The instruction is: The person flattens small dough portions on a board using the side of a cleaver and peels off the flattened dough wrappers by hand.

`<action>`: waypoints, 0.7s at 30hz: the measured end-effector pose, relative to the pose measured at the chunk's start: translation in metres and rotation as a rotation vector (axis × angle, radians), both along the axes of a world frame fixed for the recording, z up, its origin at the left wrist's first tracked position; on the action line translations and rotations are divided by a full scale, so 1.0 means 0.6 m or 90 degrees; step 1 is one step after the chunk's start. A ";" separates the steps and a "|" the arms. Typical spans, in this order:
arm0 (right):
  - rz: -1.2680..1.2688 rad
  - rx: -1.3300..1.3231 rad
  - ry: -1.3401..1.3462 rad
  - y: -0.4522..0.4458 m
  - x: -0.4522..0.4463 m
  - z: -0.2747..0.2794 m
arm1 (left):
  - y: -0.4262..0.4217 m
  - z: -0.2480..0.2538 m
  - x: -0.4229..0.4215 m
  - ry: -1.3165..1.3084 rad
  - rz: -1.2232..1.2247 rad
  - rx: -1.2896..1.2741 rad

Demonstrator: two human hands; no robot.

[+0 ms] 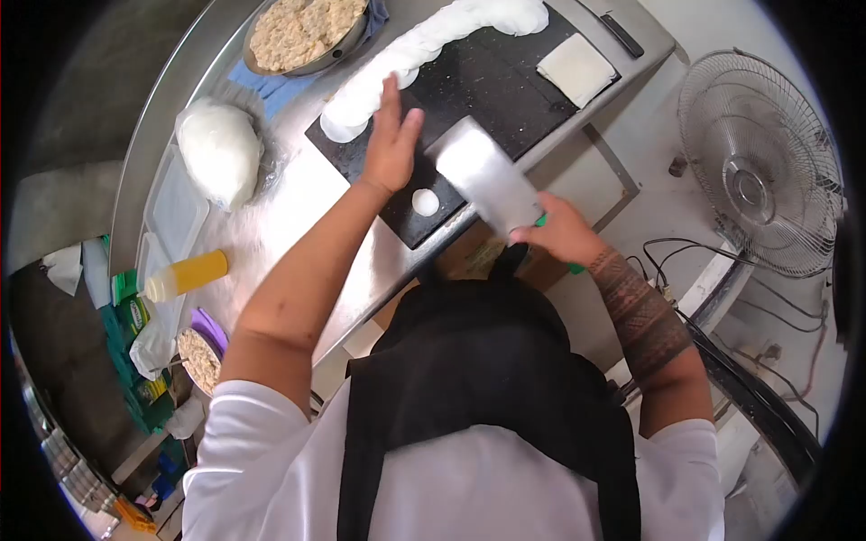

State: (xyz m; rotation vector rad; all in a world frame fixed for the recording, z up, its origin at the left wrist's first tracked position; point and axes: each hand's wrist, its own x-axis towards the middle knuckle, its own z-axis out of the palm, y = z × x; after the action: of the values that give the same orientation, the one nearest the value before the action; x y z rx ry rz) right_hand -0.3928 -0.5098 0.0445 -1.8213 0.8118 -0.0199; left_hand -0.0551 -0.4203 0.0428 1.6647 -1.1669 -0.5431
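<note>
My right hand [561, 233] grips the green handle of a broad cleaver [487, 176], its wide blade held flat over the near edge of a black board [505, 81]. A small round white dough piece [425, 202] lies by itself on the board's near left corner, left of the blade. My left hand [392, 149] is open, fingers stretched toward a long row of overlapping thin white dough wrappers [397, 68]. Its fingertips overlap the row's edge; whether they touch it I cannot tell.
A metal bowl of chunky filling [307, 36] stands on a blue cloth. Left are bagged white dough [218, 153], a clear plastic container [174, 212] and a bottle of yellow liquid [187, 275]. A folded white cloth [577, 70] and black-handled knife [622, 36] lie far right, beyond which stands a fan [758, 162].
</note>
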 end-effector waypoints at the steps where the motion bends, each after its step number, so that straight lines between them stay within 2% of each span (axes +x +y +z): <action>1: 0.040 0.033 0.000 0.017 0.027 0.007 | 0.003 0.013 0.000 -0.197 -0.075 0.042; 3: 0.117 0.064 0.028 0.039 0.077 0.017 | 0.015 0.027 -0.009 -0.587 -0.225 0.131; 4: 0.153 0.062 0.055 0.046 0.100 0.018 | 0.029 0.006 -0.017 -0.598 -0.338 0.113; 5: 0.189 0.062 0.083 0.047 0.115 0.016 | 0.057 -0.015 -0.028 -0.625 -0.383 0.153; 6: 0.178 0.062 0.078 0.055 0.107 -0.011 | 0.058 -0.008 -0.033 -0.607 -0.382 0.168; 9: 0.172 0.072 0.050 0.073 0.050 -0.014 | 0.075 -0.004 -0.086 -0.546 -0.405 0.213; 13: 0.184 0.084 0.147 0.064 0.026 -0.001 | 0.065 -0.012 -0.127 -0.498 -0.402 0.219; 15: 0.195 0.028 0.167 0.046 0.049 0.006 | 0.044 -0.013 -0.103 -0.528 -0.381 0.219; 18: 0.181 0.035 0.143 0.015 0.094 0.023 | 0.016 -0.009 -0.059 -0.575 -0.342 0.180; 21: 0.174 -0.118 0.154 0.002 0.126 0.031 | -0.012 -0.015 -0.021 -0.647 -0.301 0.115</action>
State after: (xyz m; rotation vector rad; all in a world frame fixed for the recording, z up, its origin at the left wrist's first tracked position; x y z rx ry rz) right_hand -0.3171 -0.5085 0.0634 -2.1254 0.7385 0.3166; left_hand -0.0675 -0.4276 0.0335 1.8620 -2.3350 -0.0324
